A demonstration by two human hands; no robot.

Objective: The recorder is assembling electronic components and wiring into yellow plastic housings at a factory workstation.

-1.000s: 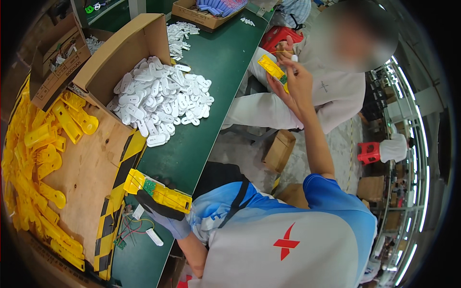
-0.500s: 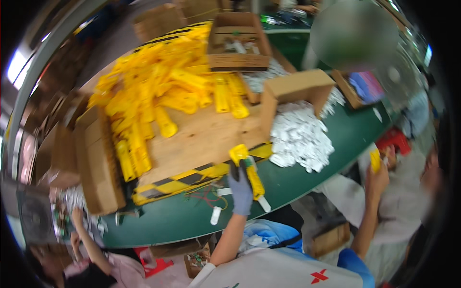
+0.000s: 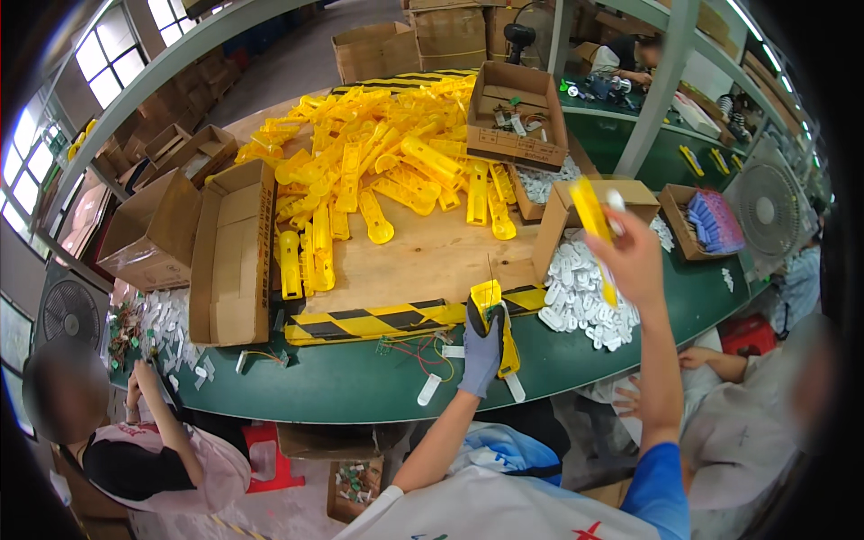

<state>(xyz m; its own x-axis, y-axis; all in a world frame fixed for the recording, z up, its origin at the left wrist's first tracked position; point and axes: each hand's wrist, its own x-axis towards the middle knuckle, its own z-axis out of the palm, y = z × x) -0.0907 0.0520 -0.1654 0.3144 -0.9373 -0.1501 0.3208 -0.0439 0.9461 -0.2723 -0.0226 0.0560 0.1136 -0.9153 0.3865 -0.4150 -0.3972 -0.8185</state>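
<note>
My left hand (image 3: 483, 355), in a grey glove with dark fingertips, is closed around a yellow plastic housing (image 3: 509, 349) at the table's near edge. A white strip (image 3: 515, 387) sticks out below that housing. My bare right hand (image 3: 637, 259) is raised over a heap of white plastic pieces (image 3: 580, 292). It grips a second long yellow housing (image 3: 590, 214), tilted and blurred. A small white part (image 3: 616, 200) shows by those fingers; whether they hold it I cannot tell. Left of my gloved hand lie thin coloured wires (image 3: 416, 349) and a white rounded piece (image 3: 429, 389).
Yellow housings (image 3: 360, 153) are heaped on a wooden board (image 3: 409, 261) edged with striped tape. Cardboard boxes stand left (image 3: 229, 261), behind (image 3: 513, 144) and beside the white heap (image 3: 621, 193). Co-workers sit left (image 3: 162, 450) and right (image 3: 756, 396). A metal post (image 3: 661, 90) rises at back right.
My right hand has swung up and left from beside the right-hand co-worker to above the white heap, still gripping a yellow housing. The whole view has shifted; my left hand keeps its hold.
</note>
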